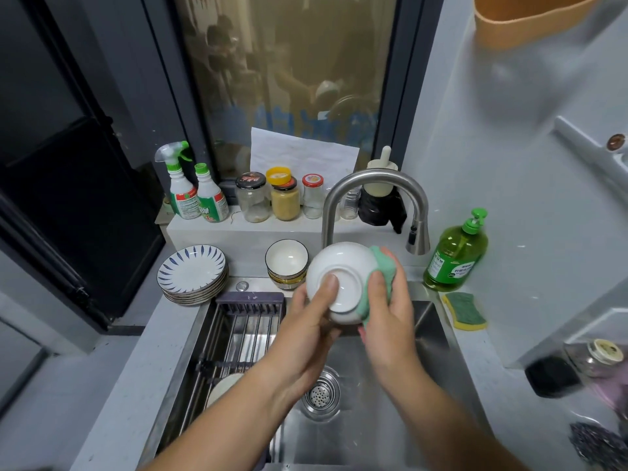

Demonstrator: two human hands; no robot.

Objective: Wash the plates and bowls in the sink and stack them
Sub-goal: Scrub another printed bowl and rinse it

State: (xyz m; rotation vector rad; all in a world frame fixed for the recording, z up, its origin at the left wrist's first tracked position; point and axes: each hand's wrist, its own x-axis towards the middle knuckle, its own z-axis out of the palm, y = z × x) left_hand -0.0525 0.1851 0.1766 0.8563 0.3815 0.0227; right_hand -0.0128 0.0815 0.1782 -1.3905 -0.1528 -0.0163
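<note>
The left hand (pixel 306 331) grips a white bowl (pixel 339 266) turned bottom-up above the sink (pixel 431 338), thumb on its foot ring. The right hand (pixel 390 311) holds a green cloth (pixel 382 261) against the bowl's side. Left of the hands, blue-patterned plates (pixel 193 270) are stacked on the desk (pixel 129 368); just behind the hands stands a stack of bowls (pixel 287 263).

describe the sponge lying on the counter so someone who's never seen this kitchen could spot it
Find the steel sink, then the counter at its right edge, just in front of the green soap bottle. The sponge lies flat there: yellow with a dark green scouring top, unlike the pale green cloth in the right hand.
</note>
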